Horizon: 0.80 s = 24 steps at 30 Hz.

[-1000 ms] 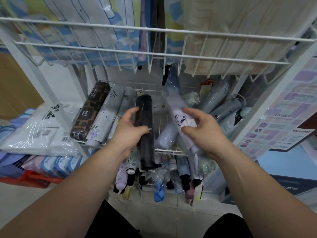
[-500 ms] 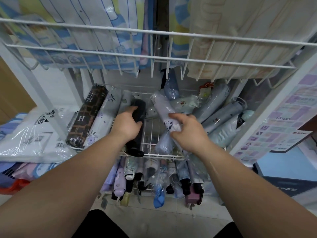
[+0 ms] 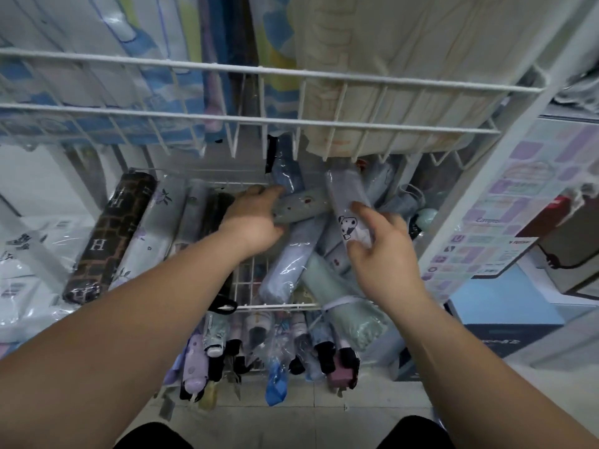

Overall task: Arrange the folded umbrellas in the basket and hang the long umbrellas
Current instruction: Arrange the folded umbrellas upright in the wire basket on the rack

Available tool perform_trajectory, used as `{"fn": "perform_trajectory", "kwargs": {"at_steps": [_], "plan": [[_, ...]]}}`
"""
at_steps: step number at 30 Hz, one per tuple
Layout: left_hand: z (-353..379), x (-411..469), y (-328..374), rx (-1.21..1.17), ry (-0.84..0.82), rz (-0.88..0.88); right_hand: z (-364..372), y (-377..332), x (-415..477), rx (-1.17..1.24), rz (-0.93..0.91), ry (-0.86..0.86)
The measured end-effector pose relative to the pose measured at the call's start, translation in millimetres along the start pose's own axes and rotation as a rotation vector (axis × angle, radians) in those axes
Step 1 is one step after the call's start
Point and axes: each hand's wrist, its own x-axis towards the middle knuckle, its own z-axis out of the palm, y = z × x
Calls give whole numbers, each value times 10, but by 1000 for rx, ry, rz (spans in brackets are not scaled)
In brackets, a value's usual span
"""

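In the white wire basket (image 3: 275,306), a brown checked umbrella (image 3: 110,241) (letter H pattern) lies at the left, touching a grey flowered umbrella (image 3: 147,238); both are slim rolls. The left hand (image 3: 256,218) curls round the end of a grey cherry-print umbrella (image 3: 303,207) lying crosswise. The right hand (image 3: 379,244) grips a pale lilac dog-print umbrella (image 3: 343,199) in glossy plastic, tilted over the heap.

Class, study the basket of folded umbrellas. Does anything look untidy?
Yes. The left-side row lies parallel, but the right-side umbrellas cross in a heap: the left hand grips a grey umbrella lying crosswise, the right hand holds a dog-print umbrella, and a green umbrella overhangs the front rim.
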Motion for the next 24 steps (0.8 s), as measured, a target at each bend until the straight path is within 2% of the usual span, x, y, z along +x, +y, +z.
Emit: {"fn": "perform_trajectory", "kwargs": {"at_steps": [3,7,13,16,20,24], "plan": [[97,175,72,28,-57,-5,0,84,-19,-90,41,4],[177,285,-1,10,-133,-35,55,90,-7,-323,-45,-78],[173,300,-39,-29,-58,-23,9,95,-41,-484,-66,-115],[163,264,-53,-68,-30,-5,79,96,-101,-525,-88,-40],[162,212,35,-265,56,-27,55,118,-73,-655,-173,149],[144,158,118,-623,145,-73,-34,109,39,-583,-174,78]]}}
